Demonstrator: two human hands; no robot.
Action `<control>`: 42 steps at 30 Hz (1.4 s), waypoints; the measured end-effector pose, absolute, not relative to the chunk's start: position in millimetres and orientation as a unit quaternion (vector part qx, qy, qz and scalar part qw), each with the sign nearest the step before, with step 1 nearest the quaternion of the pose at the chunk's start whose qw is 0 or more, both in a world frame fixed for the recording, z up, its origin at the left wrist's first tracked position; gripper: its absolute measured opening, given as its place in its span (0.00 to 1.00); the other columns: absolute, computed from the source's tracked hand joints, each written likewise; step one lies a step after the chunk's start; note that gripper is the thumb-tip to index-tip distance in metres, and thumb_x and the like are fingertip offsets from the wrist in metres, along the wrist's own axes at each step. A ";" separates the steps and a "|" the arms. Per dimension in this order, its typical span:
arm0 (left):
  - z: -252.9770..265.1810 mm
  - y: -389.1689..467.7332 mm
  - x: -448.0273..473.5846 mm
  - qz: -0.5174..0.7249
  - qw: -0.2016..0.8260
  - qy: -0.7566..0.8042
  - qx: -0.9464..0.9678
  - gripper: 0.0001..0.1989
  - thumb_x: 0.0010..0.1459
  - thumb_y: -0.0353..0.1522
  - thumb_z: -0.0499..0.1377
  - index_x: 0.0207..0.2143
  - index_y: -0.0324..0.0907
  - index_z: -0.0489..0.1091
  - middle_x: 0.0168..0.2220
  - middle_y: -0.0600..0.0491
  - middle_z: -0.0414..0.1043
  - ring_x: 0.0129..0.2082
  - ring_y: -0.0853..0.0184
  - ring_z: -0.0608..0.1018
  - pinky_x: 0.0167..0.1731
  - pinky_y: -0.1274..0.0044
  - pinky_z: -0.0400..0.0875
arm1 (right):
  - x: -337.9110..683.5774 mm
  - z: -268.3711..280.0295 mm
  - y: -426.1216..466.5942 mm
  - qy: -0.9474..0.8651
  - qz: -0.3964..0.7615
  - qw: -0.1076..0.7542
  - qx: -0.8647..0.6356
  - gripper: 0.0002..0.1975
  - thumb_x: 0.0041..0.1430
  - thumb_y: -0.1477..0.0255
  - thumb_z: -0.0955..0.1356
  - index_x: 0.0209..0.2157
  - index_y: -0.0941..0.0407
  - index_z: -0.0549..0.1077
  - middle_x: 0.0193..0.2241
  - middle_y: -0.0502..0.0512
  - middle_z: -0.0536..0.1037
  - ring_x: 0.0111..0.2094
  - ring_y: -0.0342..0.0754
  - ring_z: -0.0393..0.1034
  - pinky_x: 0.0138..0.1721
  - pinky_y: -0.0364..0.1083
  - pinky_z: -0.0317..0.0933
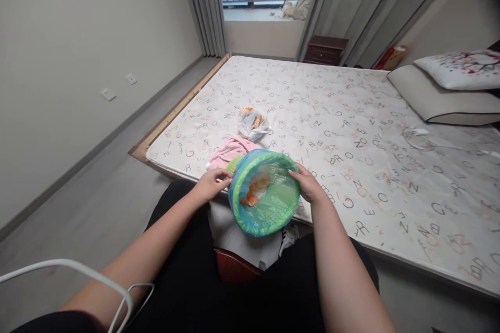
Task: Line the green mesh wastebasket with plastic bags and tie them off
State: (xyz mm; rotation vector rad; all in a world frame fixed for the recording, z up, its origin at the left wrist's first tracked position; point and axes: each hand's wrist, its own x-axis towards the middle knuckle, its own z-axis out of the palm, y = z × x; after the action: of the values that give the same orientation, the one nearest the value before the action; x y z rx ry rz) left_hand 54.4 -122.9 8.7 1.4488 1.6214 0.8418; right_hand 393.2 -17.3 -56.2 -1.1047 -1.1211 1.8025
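A green trash bin lined with a blue plastic bag is tilted so that its mouth faces me. Inside lies a crumpled orange-and-white wrapper. My left hand pinches the bag at the left rim, thumb and fingers together. My right hand grips the right side of the rim, the thumb over its edge. Just behind the bin, a pink cloth lies on the mattress edge. Beyond it sits a knotted clear plastic bag with orange packaging in it.
The letter-printed mattress rests on a wooden bed frame. A cushion, a pillow and a coiled cable lie to the right. A white cable loops past my left arm. A dark nightstand stands by the curtains.
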 end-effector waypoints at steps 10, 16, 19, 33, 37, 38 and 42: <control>14.8 -112.4 59.7 0.270 0.368 0.672 0.583 0.16 0.54 0.45 0.62 0.33 0.41 0.77 0.33 0.50 0.79 0.36 0.61 0.77 0.39 0.72 0.70 | 395.3 -50.8 -16.9 -0.454 0.680 0.368 -0.443 0.25 0.52 0.59 0.77 0.51 0.51 0.78 0.52 0.56 0.83 0.51 0.57 0.78 0.54 0.54 0.71; 15.5 -111.1 63.6 0.380 0.481 0.664 0.428 0.13 0.46 0.40 0.63 0.31 0.43 0.67 0.28 0.57 0.69 0.29 0.69 0.72 0.33 0.76 0.71 | 397.7 -45.2 -17.2 -0.476 0.665 0.353 -0.454 0.24 0.55 0.60 0.74 0.53 0.51 0.77 0.51 0.56 0.83 0.49 0.56 0.79 0.52 0.54 0.72; 22.3 -110.6 64.8 0.427 0.516 0.653 0.353 0.13 0.45 0.37 0.63 0.32 0.43 0.65 0.23 0.61 0.63 0.24 0.72 0.68 0.31 0.77 0.70 | 398.0 -43.6 -17.1 -0.500 0.643 0.341 -0.470 0.23 0.57 0.62 0.72 0.54 0.51 0.76 0.52 0.56 0.82 0.50 0.55 0.78 0.54 0.54 0.71; 25.6 -108.2 53.6 0.291 0.248 0.771 0.509 0.17 0.59 0.47 0.59 0.36 0.43 0.74 0.28 0.53 0.74 0.30 0.63 0.73 0.31 0.75 0.62 | 396.2 -50.3 -13.0 -0.568 0.587 0.323 -0.478 0.21 0.61 0.65 0.68 0.55 0.52 0.76 0.55 0.55 0.81 0.52 0.52 0.77 0.59 0.55 0.68; 33.5 -107.6 54.8 0.275 0.142 0.751 0.583 0.13 0.64 0.41 0.55 0.34 0.43 0.72 0.35 0.48 0.76 0.38 0.58 0.76 0.40 0.71 0.67 | 392.3 -46.8 -13.7 -0.586 0.564 0.320 -0.486 0.20 0.63 0.68 0.66 0.55 0.54 0.76 0.56 0.57 0.80 0.54 0.53 0.76 0.60 0.54 0.66; 38.1 -106.9 57.6 0.283 0.120 0.742 0.596 0.12 0.65 0.41 0.54 0.34 0.43 0.72 0.37 0.46 0.76 0.40 0.57 0.76 0.42 0.70 0.68 | 390.7 -45.0 -14.6 -0.591 0.555 0.319 -0.491 0.20 0.63 0.68 0.66 0.56 0.54 0.76 0.56 0.58 0.80 0.54 0.54 0.75 0.60 0.54 0.66; 62.0 -102.6 80.3 0.273 0.052 0.677 0.681 0.11 0.68 0.38 0.53 0.37 0.43 0.71 0.40 0.45 0.74 0.43 0.56 0.75 0.47 0.68 0.68 | 383.1 -37.6 -19.1 -0.622 0.508 0.324 -0.501 0.20 0.63 0.71 0.66 0.56 0.54 0.76 0.57 0.58 0.80 0.57 0.55 0.74 0.62 0.53 0.64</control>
State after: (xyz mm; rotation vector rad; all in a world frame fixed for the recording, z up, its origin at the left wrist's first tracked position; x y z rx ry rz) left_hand 80.3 -102.6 62.0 2.0730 2.0605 0.8291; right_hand 383.1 -19.1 -37.6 -1.3133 -1.6310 1.3322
